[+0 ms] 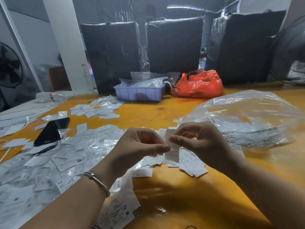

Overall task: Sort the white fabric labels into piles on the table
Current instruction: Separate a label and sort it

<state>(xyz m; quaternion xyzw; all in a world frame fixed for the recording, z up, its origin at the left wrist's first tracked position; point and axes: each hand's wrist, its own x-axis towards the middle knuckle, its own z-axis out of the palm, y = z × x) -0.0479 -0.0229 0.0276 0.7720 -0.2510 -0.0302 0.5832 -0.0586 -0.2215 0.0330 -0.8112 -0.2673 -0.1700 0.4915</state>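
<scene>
- A white label [171, 147] was held upright above the yellow table [189, 192], between the two hands, near the middle of the view.
- The left hand [140, 146] came in from the lower left, forearm slanting up over the scattered labels, palm turned inward; its thumb and curled fingers pinched the label's left edge.
- A thin bracelet [97, 180] sat on the left wrist.
- The right hand [198, 139] reached in from the lower right, wrist bent, fingers curled; its thumb and forefinger pinched the label's upper right part.
- Both hands were raised clear of the tabletop, fingertips nearly meeting at the label.
- A big loose heap of labels [57, 159] covered the table's left side, and a smaller pile [193, 164] lay just below the hands.
- Another pile [99, 108] lay farther back on the left.
- A black phone [52, 130] rested on the left heap's far edge.
- A clear plastic bag [247, 119] lay to the right of the hands.
- At the back stood a blue tray [139, 94] and a red bag [198, 85].
</scene>
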